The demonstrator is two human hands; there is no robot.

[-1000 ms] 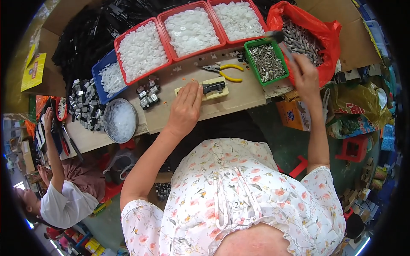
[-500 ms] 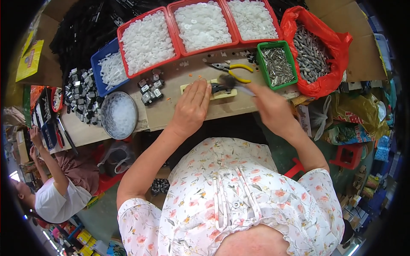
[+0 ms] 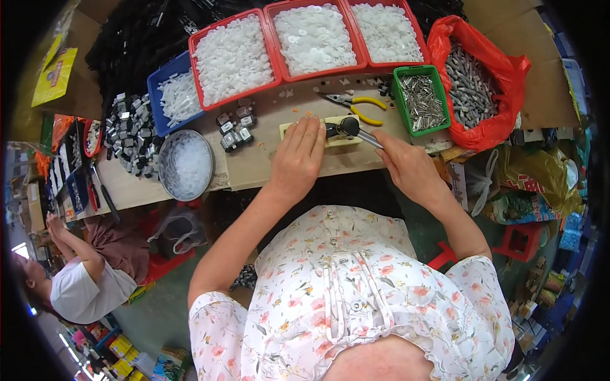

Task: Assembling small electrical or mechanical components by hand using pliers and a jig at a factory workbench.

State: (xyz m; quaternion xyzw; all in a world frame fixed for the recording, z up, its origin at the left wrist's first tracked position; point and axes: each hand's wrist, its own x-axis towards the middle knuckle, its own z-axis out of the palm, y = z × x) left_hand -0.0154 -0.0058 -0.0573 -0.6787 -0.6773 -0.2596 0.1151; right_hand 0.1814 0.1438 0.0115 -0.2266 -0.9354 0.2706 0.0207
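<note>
Your right grip point(image 3: 410, 164) was closed around the slim, smooth, metallic handle of a hammer point(image 3: 367, 135) with a rounded dark head. Your left grip point(image 3: 296, 155) lay flat, its straight fingers side by side across the left part of a cream, smooth-faced rectangular block point(image 3: 344, 141); how far the thumb stood off, or whether it had hold of anything underneath, could not be told.

The block sat at the near edge of the brown, matt worktop point(image 3: 254, 166), with a black part point(image 3: 332, 129) on it, partly hidden between your fingertips and the hammer head. Beyond lay pliers point(image 3: 367, 101) with yellow handles, beside a green basket point(image 3: 398, 95) of thin, shiny metal pins.

The block's long axis ran left to right, its right end slightly farther from you. The hammer slanted from your right grip, head pointing forward and left, over the block; contact with the black part could not be made out.
</note>
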